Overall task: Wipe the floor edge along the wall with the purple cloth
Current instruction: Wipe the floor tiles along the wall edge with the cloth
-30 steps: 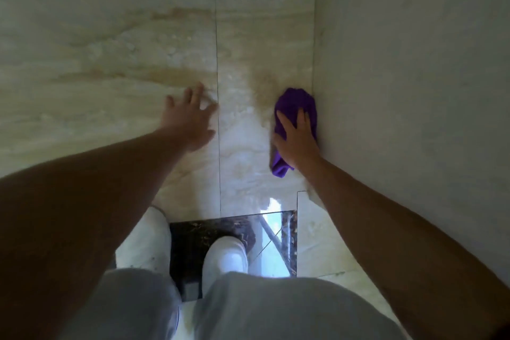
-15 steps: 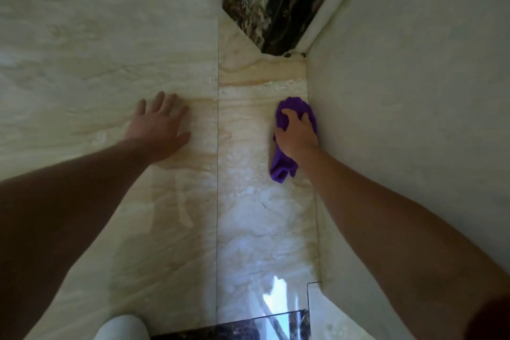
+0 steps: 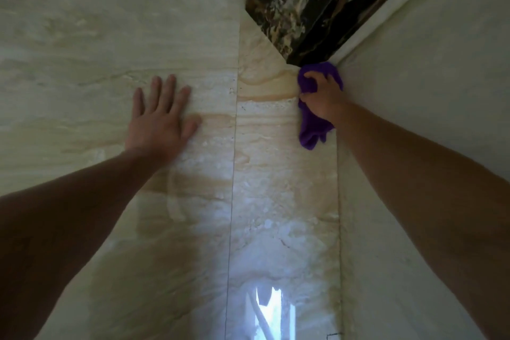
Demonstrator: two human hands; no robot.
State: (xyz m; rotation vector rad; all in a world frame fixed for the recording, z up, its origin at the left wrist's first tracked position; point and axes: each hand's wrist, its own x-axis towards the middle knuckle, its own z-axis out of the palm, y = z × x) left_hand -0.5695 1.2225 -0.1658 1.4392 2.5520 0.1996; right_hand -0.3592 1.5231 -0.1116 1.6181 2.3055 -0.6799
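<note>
Purple cloth [image 3: 313,132], half hidden under the right hand's [image 3: 324,99] closed grip; left hand [image 3: 160,121] flat, splayed.

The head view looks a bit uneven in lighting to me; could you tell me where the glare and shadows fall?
In the head view, bright window glare sits on the glossy floor at bottom centre; both forearms are in deep shadow; the left hand and the right hand on the purple cloth are dim, slightly soft; straight edges bow from the wide lens.

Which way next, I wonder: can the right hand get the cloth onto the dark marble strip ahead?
Probably yes: the right hand already presses the purple cloth beside the dark marble strip, with nothing between.
</note>
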